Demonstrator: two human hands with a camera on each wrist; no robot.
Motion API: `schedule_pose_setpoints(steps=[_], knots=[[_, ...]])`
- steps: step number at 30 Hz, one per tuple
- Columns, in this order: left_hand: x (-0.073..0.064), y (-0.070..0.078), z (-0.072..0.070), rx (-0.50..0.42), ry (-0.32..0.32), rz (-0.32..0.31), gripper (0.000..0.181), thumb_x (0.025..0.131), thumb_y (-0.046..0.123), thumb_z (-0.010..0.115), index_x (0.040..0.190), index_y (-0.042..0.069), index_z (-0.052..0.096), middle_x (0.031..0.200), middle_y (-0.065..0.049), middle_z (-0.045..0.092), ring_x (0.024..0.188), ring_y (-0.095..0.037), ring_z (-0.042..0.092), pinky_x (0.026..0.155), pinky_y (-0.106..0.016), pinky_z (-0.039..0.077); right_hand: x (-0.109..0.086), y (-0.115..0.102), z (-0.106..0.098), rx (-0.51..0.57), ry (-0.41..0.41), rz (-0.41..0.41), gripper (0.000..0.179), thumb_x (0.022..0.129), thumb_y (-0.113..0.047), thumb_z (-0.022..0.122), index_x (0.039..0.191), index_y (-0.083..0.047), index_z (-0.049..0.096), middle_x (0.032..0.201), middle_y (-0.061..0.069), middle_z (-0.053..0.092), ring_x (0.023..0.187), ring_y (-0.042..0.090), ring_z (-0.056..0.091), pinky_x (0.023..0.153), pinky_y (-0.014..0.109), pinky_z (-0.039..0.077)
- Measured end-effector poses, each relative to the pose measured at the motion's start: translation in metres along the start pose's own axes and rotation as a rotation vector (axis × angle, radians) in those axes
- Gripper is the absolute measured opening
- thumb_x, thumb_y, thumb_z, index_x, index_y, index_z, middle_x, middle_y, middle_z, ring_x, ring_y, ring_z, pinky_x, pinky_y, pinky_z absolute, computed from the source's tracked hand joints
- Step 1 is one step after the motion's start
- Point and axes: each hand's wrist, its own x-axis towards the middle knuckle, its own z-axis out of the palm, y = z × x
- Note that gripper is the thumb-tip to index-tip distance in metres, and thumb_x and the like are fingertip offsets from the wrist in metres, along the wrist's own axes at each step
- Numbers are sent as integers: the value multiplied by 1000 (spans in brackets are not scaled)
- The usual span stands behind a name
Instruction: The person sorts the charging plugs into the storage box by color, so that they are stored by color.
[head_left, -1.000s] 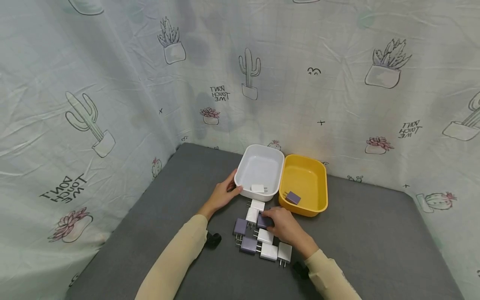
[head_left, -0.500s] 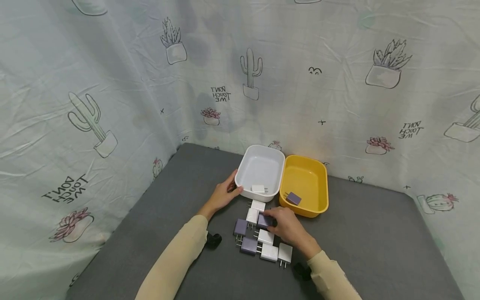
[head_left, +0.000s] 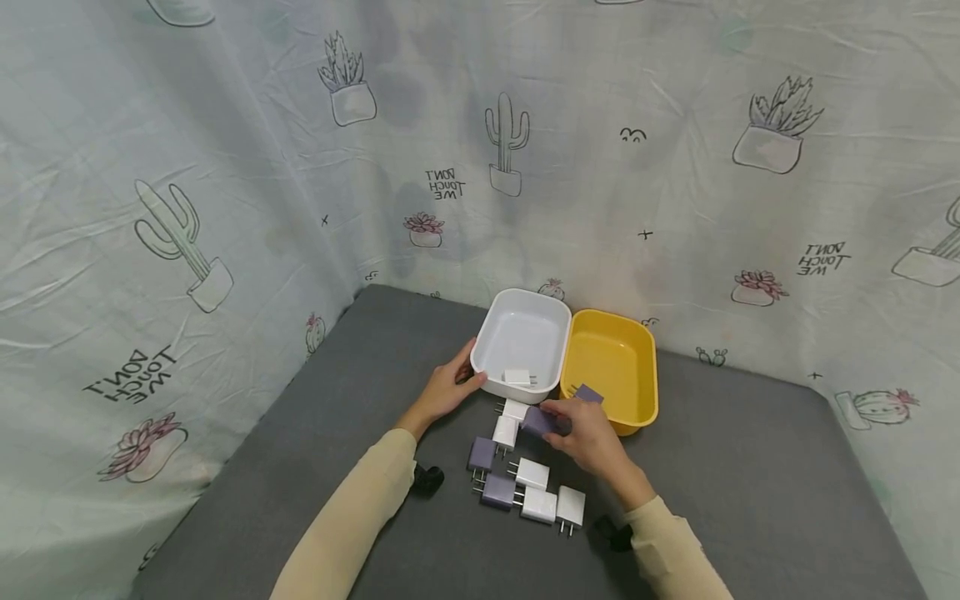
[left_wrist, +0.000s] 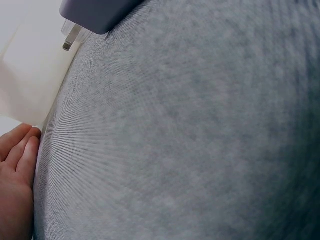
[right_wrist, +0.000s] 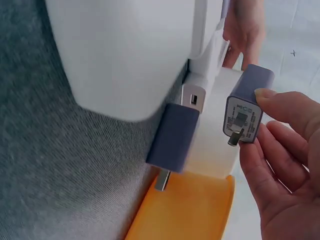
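Observation:
My right hand pinches a purple charger plug between thumb and fingers, its metal prongs showing in the right wrist view. In the head view this plug is raised near the front corners of two bins. My left hand rests against the left side of the white bin, thumb at its front corner; the left wrist view shows its fingers fairly straight. One white plug lies in that bin. Inside the yellow bin is a purple plug, partly hidden by my right hand.
On the grey cloth lie several more plugs: white plugs and two purple plugs, close together in front of the bins. A printed curtain stands behind and to the left. The bins stand side by side.
My right hand has lifted the purple plug off the cloth and moved it slightly forward and to the right. My left hand stays at the white bin.

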Motion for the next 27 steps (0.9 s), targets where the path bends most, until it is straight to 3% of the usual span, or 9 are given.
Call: schedule_pose_setpoints(steps=[4, 11, 18, 24, 27], knots=[[0, 0, 1, -2, -2, 5, 78, 93, 33, 66, 157, 22, 22, 151, -10, 44, 131, -24, 53, 109, -37, 45, 0, 4, -3, 8, 39, -9, 43, 69, -9, 87, 110, -6, 73, 103, 8, 74, 84, 18, 69, 74, 35, 60], [0, 0, 1, 4, 4, 14, 78, 94, 32, 66, 156, 14, 23, 150, -12, 44, 131, -26, 53, 108, -39, 46, 0, 10, -11, 48, 107, 5, 43, 69, -7, 87, 109, -3, 72, 102, 10, 73, 86, 25, 70, 78, 40, 60], [0, 1, -1, 12, 6, 27, 78, 94, 32, 66, 157, 15, 23, 151, -12, 44, 131, -25, 53, 108, -38, 47, 4, 18, -19, 53, 203, 10, 42, 70, -6, 87, 109, 1, 72, 103, 15, 74, 88, 28, 71, 80, 42, 60], [-1, 2, 0, -7, 17, 43, 76, 94, 31, 66, 156, 14, 24, 150, -14, 44, 130, -27, 54, 107, -40, 47, 8, 34, -25, 150, 229, 120, 45, 74, -4, 84, 116, 3, 69, 110, 20, 71, 93, 34, 71, 84, 48, 58], [-1, 1, 1, -23, 12, 38, 77, 94, 31, 66, 156, 15, 24, 150, -14, 44, 131, -27, 54, 108, -40, 46, 7, 43, -29, 147, 220, 185, 47, 77, -6, 82, 121, 3, 66, 113, 21, 70, 98, 35, 69, 88, 49, 57]])
